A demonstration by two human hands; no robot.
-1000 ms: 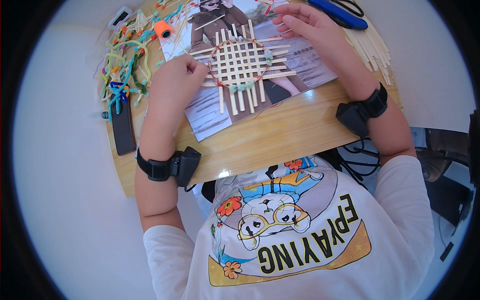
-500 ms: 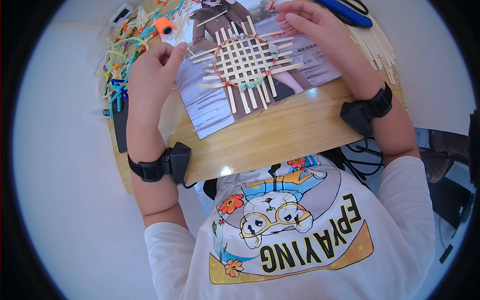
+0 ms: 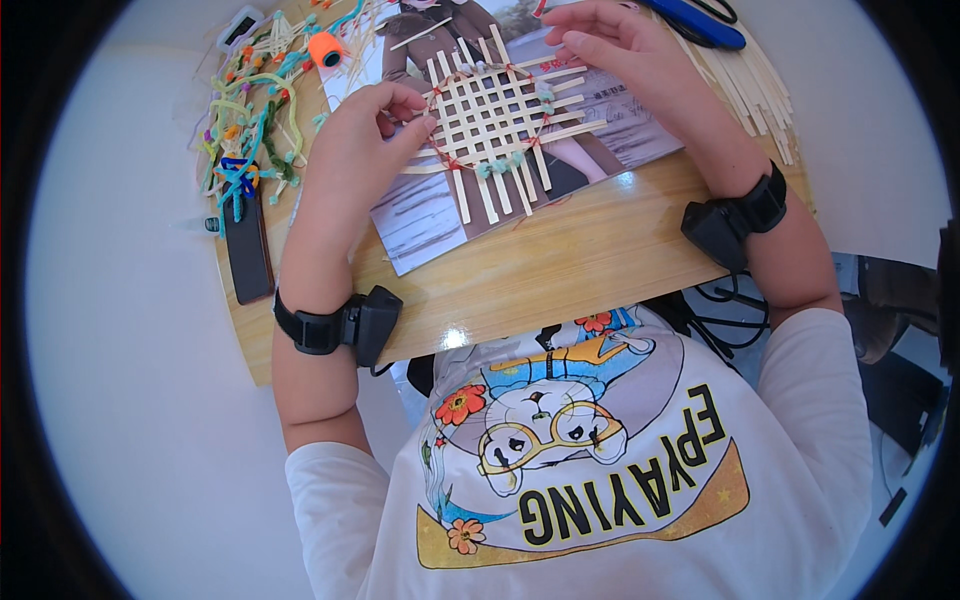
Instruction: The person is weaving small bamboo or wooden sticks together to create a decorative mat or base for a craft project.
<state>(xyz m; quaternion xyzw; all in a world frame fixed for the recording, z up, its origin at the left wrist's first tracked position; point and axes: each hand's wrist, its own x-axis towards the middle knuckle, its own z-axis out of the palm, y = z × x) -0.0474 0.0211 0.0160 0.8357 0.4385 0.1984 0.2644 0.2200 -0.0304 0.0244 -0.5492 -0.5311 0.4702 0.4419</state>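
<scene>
A woven mat of pale flat strips [image 3: 490, 120] lies on a glossy printed sheet [image 3: 420, 232]. Its crossing strips form an open grid, ringed by red thread and small pale-green and whitish beads. My left hand [image 3: 375, 135] is at the mat's left edge, thumb and forefinger closing around the strip ends, which it partly hides. Over the mat's upper right corner, my right hand [image 3: 625, 50] hovers with bent, parted fingers. Nothing shows between them.
Colourful fuzzy stems and beads [image 3: 250, 120] crowd the left side, near an orange thread spool [image 3: 326, 49] and a dark phone [image 3: 248, 255]. At the far right lie blue-handled scissors [image 3: 700, 25] and loose pale strips [image 3: 745, 95]. The wooden table's front edge [image 3: 480, 335] is near my body.
My left hand has moved right, from beside the sheet onto the mat's left edge, uncovering more of the phone. The right hand has barely shifted. The mat stays nearly in place.
</scene>
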